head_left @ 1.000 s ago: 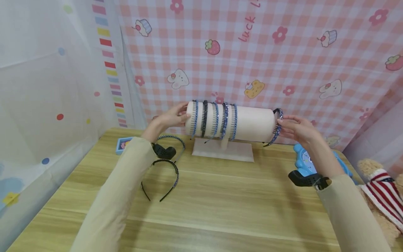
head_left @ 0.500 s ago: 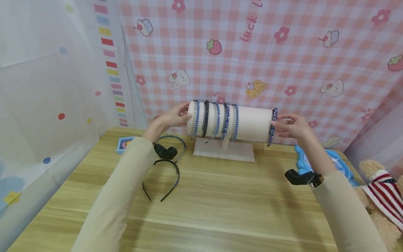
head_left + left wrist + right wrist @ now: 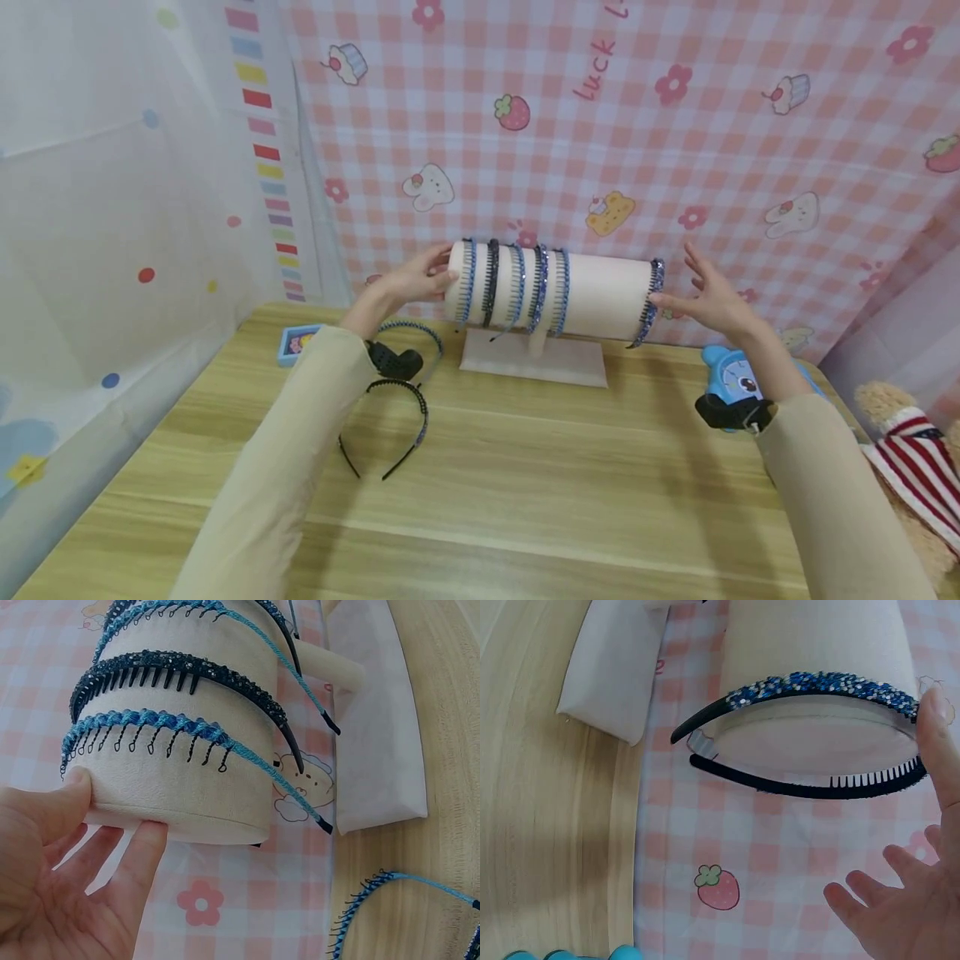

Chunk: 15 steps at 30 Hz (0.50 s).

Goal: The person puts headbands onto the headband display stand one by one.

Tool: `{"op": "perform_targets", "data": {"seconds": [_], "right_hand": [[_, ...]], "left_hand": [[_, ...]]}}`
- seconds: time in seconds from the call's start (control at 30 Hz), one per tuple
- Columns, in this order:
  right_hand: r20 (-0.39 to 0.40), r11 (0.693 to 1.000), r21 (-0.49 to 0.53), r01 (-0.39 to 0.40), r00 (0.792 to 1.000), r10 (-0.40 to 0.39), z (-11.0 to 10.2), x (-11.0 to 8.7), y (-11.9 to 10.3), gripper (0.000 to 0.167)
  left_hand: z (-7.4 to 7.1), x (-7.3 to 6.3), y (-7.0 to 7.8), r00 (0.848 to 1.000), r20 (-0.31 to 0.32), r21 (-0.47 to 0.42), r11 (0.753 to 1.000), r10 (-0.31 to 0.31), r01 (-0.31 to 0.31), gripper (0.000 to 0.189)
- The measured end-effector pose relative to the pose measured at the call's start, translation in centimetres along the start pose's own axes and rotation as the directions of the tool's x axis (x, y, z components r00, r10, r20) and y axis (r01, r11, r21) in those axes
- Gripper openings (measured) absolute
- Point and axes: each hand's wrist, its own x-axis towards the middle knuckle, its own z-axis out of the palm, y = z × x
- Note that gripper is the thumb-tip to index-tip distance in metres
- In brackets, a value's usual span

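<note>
A cream padded headband stand (image 3: 607, 292) carries several blue and black headbands around its left half. My left hand (image 3: 408, 281) grips the roll's left end, thumb on the front and fingers against the end, beside a blue braided headband (image 3: 142, 720). At the right end sits a blue glitter headband (image 3: 652, 304). In the right wrist view it is tilted, one arm over the roll and the toothed arm outside the end face. The thumb of my right hand (image 3: 720, 307) touches this glitter headband at its bend, while the other fingers are spread away from it.
Two headbands lie at the left of the wooden table, a black one (image 3: 423, 408) in front of a blue one (image 3: 435, 333). A small blue box (image 3: 288, 346) stands at the left, a blue clock (image 3: 723, 375) and a teddy bear (image 3: 907, 450) at the right. Checked cloth (image 3: 480, 167) hangs behind.
The glitter headband has moved left onto the roll's right end, then tilted slightly. The right hand's fingers have let go and spread, leaving the thumb on it. The left hand stays put.
</note>
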Motion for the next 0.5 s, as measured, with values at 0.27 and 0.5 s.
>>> {"op": "perform_targets", "data": {"seconds": [0.27, 0.5], "right_hand": [[0.117, 0.996, -0.083, 0.046, 0.992, -0.036, -0.61, 0.53, -0.25, 0.089], [0.180, 0.999, -0.024, 0.041, 0.983, -0.036, -0.86, 0.98, 0.15, 0.092]], "left_hand": [[0.00, 0.04, 0.00, 1.000, 0.002, 0.003, 1.000, 0.005, -0.005, 0.059], [0.05, -0.01, 0.00, 1.000, 0.010, 0.003, 1.000, 0.005, -0.005, 0.059]]}}
